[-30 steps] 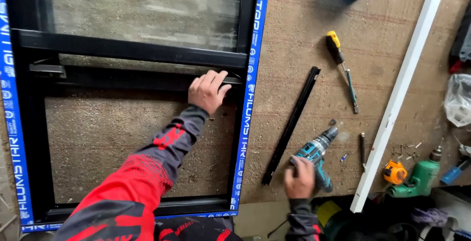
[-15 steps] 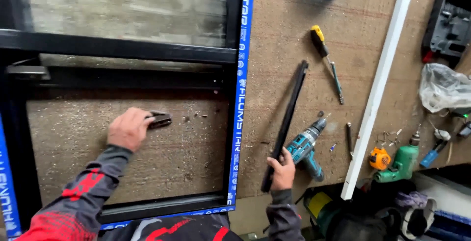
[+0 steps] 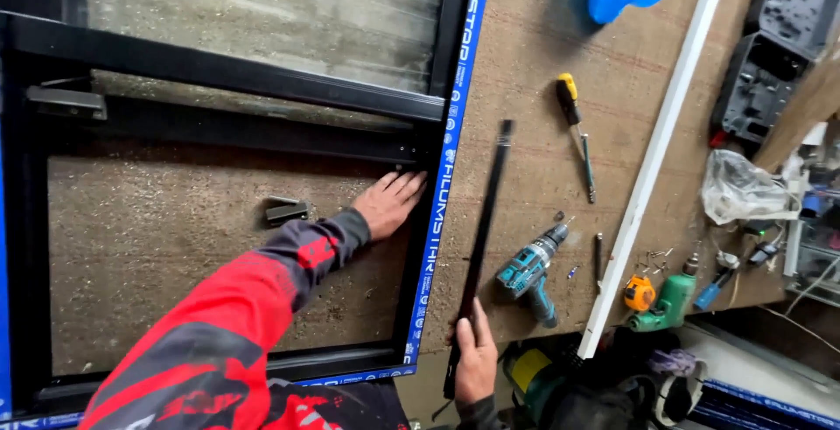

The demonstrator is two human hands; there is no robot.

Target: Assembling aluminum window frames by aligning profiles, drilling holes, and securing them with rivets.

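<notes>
Left hand (image 3: 389, 204) lies flat, fingers spread, against the inner edge of the black window frame (image 3: 435, 176), holding nothing. Just left of it, a small black bracket (image 3: 286, 211) rests loose on the board. Right hand (image 3: 475, 362) is closed around the near end of the long black strip (image 3: 482, 237), which runs away from the grip just outside the frame's blue-taped side. Cordless drill (image 3: 530, 271) sits just right of that grip.

Step, as judged: steadying frame, picking up strip. Next move likely needs the strip lifted and lined up along the frame edge.
</notes>
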